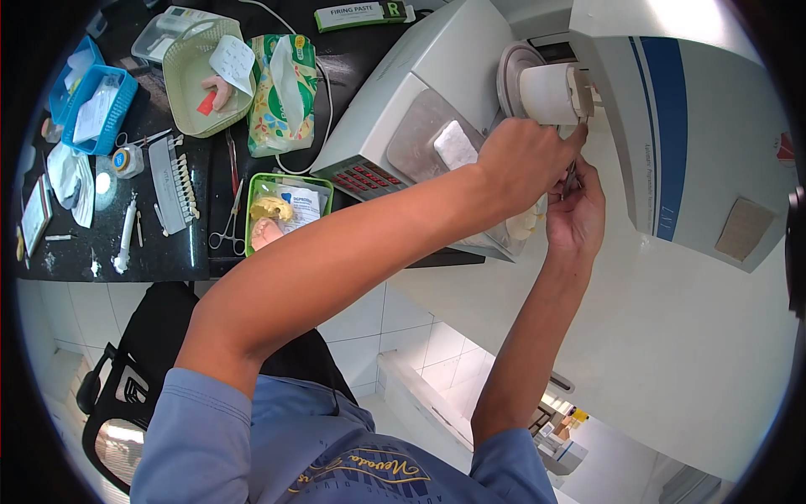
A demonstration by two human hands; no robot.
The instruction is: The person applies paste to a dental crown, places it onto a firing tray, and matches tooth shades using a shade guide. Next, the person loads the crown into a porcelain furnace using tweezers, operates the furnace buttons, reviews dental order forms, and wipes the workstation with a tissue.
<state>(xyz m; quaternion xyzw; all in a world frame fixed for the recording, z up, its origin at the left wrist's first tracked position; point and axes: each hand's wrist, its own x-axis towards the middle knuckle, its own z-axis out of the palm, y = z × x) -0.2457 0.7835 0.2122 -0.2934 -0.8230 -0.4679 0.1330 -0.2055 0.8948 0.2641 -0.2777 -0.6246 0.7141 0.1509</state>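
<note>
My left hand (525, 160) reaches across to the white round block (546, 94) on the furnace-like machine (445, 50). Its index finger points up at the block's lower edge, the other fingers are curled, and what they hold is hidden. Just below, my right hand (579, 206) is palm up with its fingers bent round a small dark metal tool (572, 178), partly covered by my left hand. A small white pad (456, 144) lies on the machine's grey plate (411, 139). Yellowish tooth-like pieces (522, 225) show beside my right wrist.
Left of the machine are a green tray (254, 189) with dental models, a tissue pack (283, 97), a pale basket (180, 84), blue baskets (117, 118), a shade guide (168, 185) and forceps (228, 227). A large machine with a blue stripe (667, 134) stands right.
</note>
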